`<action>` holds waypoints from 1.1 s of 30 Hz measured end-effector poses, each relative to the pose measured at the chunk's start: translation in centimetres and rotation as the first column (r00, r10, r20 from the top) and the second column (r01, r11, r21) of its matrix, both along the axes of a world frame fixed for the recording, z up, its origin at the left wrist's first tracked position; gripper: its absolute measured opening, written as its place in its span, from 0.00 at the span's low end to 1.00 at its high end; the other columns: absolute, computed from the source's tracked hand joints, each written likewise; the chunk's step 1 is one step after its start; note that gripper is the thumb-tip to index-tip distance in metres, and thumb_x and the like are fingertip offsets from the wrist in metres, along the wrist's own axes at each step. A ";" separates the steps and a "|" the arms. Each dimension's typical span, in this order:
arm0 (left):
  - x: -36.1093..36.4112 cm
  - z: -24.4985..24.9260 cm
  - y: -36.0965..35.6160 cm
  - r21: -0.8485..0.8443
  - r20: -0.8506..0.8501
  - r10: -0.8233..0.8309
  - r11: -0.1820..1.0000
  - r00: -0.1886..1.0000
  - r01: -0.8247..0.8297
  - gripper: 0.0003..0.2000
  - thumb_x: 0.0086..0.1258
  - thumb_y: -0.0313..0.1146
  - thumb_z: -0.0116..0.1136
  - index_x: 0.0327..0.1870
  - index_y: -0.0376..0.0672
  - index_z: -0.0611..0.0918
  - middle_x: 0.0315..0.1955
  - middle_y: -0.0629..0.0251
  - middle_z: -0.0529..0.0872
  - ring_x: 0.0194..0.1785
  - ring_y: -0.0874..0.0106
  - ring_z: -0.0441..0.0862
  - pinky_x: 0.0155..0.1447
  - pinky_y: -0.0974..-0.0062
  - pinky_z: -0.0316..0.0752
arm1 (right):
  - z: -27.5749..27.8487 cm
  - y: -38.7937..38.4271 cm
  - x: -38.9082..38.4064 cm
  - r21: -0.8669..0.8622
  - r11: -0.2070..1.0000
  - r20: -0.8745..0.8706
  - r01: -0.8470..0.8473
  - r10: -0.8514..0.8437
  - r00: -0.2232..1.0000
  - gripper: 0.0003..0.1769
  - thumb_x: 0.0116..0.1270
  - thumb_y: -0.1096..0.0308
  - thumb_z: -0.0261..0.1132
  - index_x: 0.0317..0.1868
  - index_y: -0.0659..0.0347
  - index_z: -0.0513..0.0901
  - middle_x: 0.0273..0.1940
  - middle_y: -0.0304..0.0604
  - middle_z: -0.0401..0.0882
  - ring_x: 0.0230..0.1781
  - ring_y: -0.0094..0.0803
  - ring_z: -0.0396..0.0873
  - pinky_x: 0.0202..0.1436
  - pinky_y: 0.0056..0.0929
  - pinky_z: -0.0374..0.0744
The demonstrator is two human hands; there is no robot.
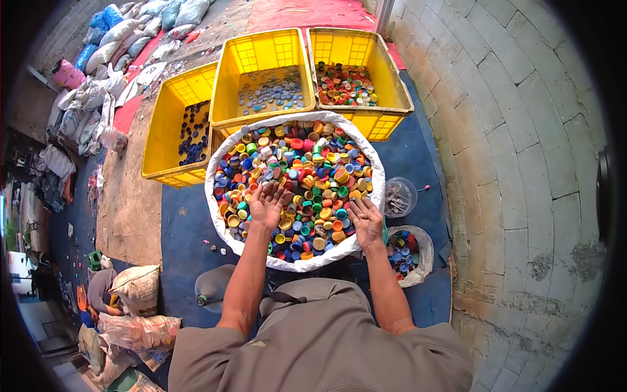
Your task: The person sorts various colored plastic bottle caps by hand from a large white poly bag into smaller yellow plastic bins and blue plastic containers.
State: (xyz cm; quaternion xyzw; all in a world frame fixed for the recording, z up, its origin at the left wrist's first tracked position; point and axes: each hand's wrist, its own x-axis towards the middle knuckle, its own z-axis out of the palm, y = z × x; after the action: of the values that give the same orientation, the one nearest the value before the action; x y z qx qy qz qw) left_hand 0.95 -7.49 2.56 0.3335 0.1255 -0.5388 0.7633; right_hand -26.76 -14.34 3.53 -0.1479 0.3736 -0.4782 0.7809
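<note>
1. Over the near half of a heap of bottle caps (307,157), my left hand (266,206) is open, its fingers (279,191) fanned apart; I cannot tell whether any cap rests on them.
2. Just to its right, my right hand (366,221) lies palm down on the caps, fingers (358,204) straight and close together, pinching nothing.
3. The caps are a mix of red, orange, yellow, green and blue, and they fill a wide white sack (313,263) with its rim rolled down, right in front of my knees.
4. Beyond the sack stand three yellow crates side by side: the left crate (163,124) holds dark blue caps, the middle crate (261,49) holds pale grey and blue caps, and the right crate (382,72) holds mixed red, green and orange caps.
5. To the right of the sack sits a clear round tub (400,196), and nearer me a small bag (423,248) of mixed caps.
6. Everything rests on a blue mat (186,228) on the floor, beside a pale brick wall (522,130).
7. Far to the left lie filled sacks (124,32) in white and blue.
</note>
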 end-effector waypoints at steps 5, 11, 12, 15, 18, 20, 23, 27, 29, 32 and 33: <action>-1.3 -2.4 7.5 0.167 0.069 -0.036 0.986 0.997 0.024 0.11 0.71 0.40 0.54 0.38 0.42 0.81 0.35 0.67 0.83 0.38 0.71 0.79 0.47 0.69 0.76 | -1.5 4.4 1.2 -0.074 0.962 -0.535 -0.261 0.183 0.825 0.23 0.58 0.81 0.54 0.57 0.70 0.71 0.49 0.50 0.78 0.49 0.34 0.79 0.52 0.29 0.79; -3.0 -2.9 10.8 0.260 0.071 -0.029 0.966 0.997 0.010 0.09 0.69 0.39 0.56 0.36 0.44 0.81 0.33 0.67 0.82 0.35 0.72 0.75 0.43 0.71 0.73 | -3.0 6.0 4.4 -0.252 0.797 -0.867 -0.549 0.065 0.493 0.12 0.57 0.79 0.56 0.42 0.69 0.80 0.36 0.46 0.83 0.37 0.31 0.83 0.46 0.26 0.80; -3.2 -2.8 11.2 0.247 0.064 -0.034 0.969 0.997 0.017 0.08 0.70 0.39 0.56 0.36 0.44 0.81 0.33 0.67 0.82 0.35 0.73 0.75 0.43 0.71 0.73 | -3.2 6.0 5.0 -0.289 0.772 -0.885 -0.566 0.011 0.466 0.12 0.56 0.79 0.55 0.40 0.68 0.80 0.35 0.49 0.83 0.35 0.35 0.84 0.44 0.28 0.81; -3.9 -2.4 12.3 0.262 0.078 -0.069 0.964 0.995 0.046 0.07 0.70 0.38 0.55 0.38 0.45 0.80 0.35 0.68 0.81 0.35 0.74 0.75 0.42 0.71 0.74 | -3.3 5.2 6.1 -0.379 0.584 -0.921 -0.718 -0.313 0.232 0.13 0.55 0.77 0.60 0.43 0.65 0.79 0.36 0.47 0.83 0.40 0.41 0.79 0.45 0.34 0.79; -4.6 -1.3 13.1 0.304 0.090 -0.088 0.951 0.992 0.057 0.06 0.69 0.39 0.56 0.40 0.48 0.79 0.35 0.70 0.79 0.33 0.76 0.74 0.41 0.73 0.73 | -3.4 3.8 7.2 -0.371 0.534 -0.897 -0.759 -0.418 0.144 0.21 0.53 0.76 0.66 0.50 0.60 0.76 0.38 0.42 0.84 0.44 0.42 0.76 0.50 0.40 0.73; -5.0 -0.8 13.9 0.315 0.100 -0.103 0.947 0.990 0.067 0.08 0.69 0.39 0.57 0.44 0.50 0.78 0.36 0.71 0.77 0.33 0.78 0.73 0.41 0.74 0.73 | -3.4 3.2 7.5 -0.343 0.505 -0.885 -0.792 -0.457 0.092 0.25 0.53 0.75 0.67 0.53 0.60 0.74 0.40 0.40 0.85 0.45 0.40 0.75 0.51 0.39 0.72; -4.9 -1.6 14.6 0.320 0.098 -0.111 0.944 0.989 0.075 0.10 0.69 0.39 0.57 0.48 0.50 0.77 0.35 0.71 0.77 0.33 0.78 0.73 0.40 0.75 0.73 | -3.7 2.4 8.2 -0.303 0.484 -0.884 -0.821 -0.464 0.053 0.30 0.54 0.74 0.68 0.59 0.60 0.71 0.44 0.37 0.85 0.46 0.39 0.74 0.52 0.38 0.70; -5.0 -1.1 14.5 0.325 0.113 -0.126 0.942 0.985 0.083 0.07 0.71 0.38 0.55 0.44 0.47 0.77 0.32 0.70 0.81 0.31 0.77 0.76 0.38 0.72 0.77 | -3.7 1.9 8.8 -0.274 0.445 -0.872 -0.852 -0.489 0.025 0.34 0.54 0.72 0.69 0.63 0.60 0.69 0.47 0.35 0.85 0.46 0.38 0.73 0.52 0.38 0.69; -5.1 -0.4 14.2 0.332 0.127 -0.153 0.938 0.980 0.104 0.07 0.71 0.38 0.55 0.43 0.47 0.77 0.32 0.70 0.81 0.31 0.77 0.76 0.38 0.72 0.76 | -4.2 1.7 9.0 -0.266 0.422 -0.852 -0.867 -0.523 0.007 0.33 0.54 0.72 0.69 0.62 0.60 0.71 0.45 0.36 0.85 0.46 0.38 0.73 0.51 0.39 0.69; -5.4 -0.5 13.9 0.346 0.129 -0.181 0.930 0.975 0.126 0.07 0.71 0.38 0.55 0.42 0.46 0.77 0.32 0.70 0.81 0.31 0.77 0.76 0.37 0.73 0.75 | -4.9 1.7 8.8 -0.219 0.432 -0.847 -0.875 -0.529 -0.049 0.31 0.53 0.71 0.69 0.60 0.60 0.73 0.41 0.38 0.85 0.46 0.39 0.73 0.51 0.39 0.69; -5.5 -0.8 13.7 0.353 0.133 -0.197 0.925 0.971 0.139 0.07 0.71 0.38 0.55 0.42 0.46 0.78 0.33 0.70 0.81 0.31 0.78 0.76 0.36 0.74 0.75 | -5.0 1.7 8.7 -0.227 0.437 -0.849 -0.871 -0.526 -0.043 0.31 0.53 0.71 0.69 0.60 0.60 0.73 0.40 0.39 0.84 0.46 0.40 0.73 0.51 0.40 0.69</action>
State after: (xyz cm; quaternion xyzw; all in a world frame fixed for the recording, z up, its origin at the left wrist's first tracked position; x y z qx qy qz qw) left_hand -4.55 6.20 1.76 0.5137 0.1239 -0.5430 0.6527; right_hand -18.10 -12.68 -1.42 -0.8623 0.4598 -0.1717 0.1246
